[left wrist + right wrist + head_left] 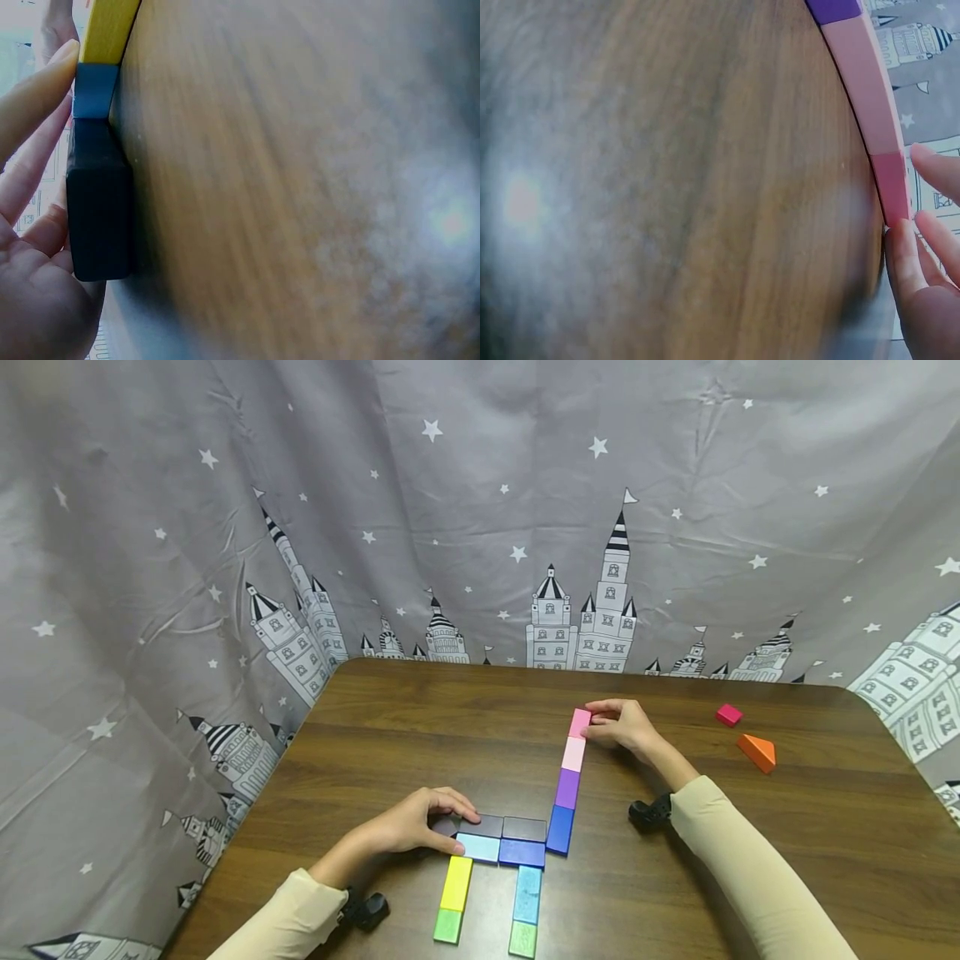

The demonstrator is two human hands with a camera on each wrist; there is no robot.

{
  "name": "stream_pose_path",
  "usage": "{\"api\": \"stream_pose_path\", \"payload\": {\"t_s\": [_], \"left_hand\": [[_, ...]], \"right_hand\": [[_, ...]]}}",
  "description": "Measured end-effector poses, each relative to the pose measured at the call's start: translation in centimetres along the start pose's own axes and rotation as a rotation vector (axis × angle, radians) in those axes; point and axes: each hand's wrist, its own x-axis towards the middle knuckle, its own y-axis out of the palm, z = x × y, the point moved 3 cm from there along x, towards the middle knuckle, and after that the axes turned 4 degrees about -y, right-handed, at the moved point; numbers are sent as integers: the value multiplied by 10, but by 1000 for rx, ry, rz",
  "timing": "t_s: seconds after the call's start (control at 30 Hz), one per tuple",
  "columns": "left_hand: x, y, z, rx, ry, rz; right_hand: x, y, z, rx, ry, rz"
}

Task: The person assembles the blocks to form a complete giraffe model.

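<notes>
My right hand (622, 727) is at the far end of a slanting row, its thumb and forefinger at the two ends of a pink block (580, 722). Below that block run a pale pink block (573, 754), a purple block (567, 789) and a dark blue block (560, 829). My left hand (412, 820) lies over a dark block (481, 826), with the thumb touching a light blue block (477, 847). Another dark piece (446, 825) is partly hidden under its fingers. The left wrist view shows a black block (99, 210) beside the palm.
A second dark block (525, 829) sits above a blue block (522, 853). Below stand two columns: yellow (456, 883) over green (447, 926), and sky blue (527, 893) over green (522, 939). A red block (728, 715) and an orange triangle (757, 752) lie right.
</notes>
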Motion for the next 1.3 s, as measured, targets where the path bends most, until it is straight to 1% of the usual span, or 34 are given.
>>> {"api": "stream_pose_path", "payload": {"t_s": [0.1,0.2,0.3,0.43,0.53,0.63,0.73,0.9,0.97,1.1,1.17,1.3], "left_hand": [[0,0,1,5,-2,-2],[0,0,2,2,-2,-2],[0,1,2,-2,0,-1],[0,0,1,-1,4,-1],[0,-1,1,0,3,-2],[0,-1,1,2,2,1],[0,-1,1,0,3,3],[0,0,0,-3,4,3],[0,0,0,-6,3,4],[-1,0,0,-15,-2,6],[-1,0,0,-12,-1,7],[0,0,0,-9,3,9]], "right_hand": [[-1,-7,1,-2,-24,-42],[-5,-19,4,-4,-43,-113],[-9,-36,8,-7,-62,-190],[-16,-61,11,-7,-111,-284],[-21,-79,10,23,-139,-340],[-26,-98,6,39,-143,-385],[-33,-115,2,13,-130,-430],[-46,-138,0,-6,-81,-492],[-52,-146,-3,-21,-42,-516],[-60,-160,-11,-86,38,-562],[-62,-166,-14,-118,79,-571],[-67,-175,-21,-147,148,-576]]}}
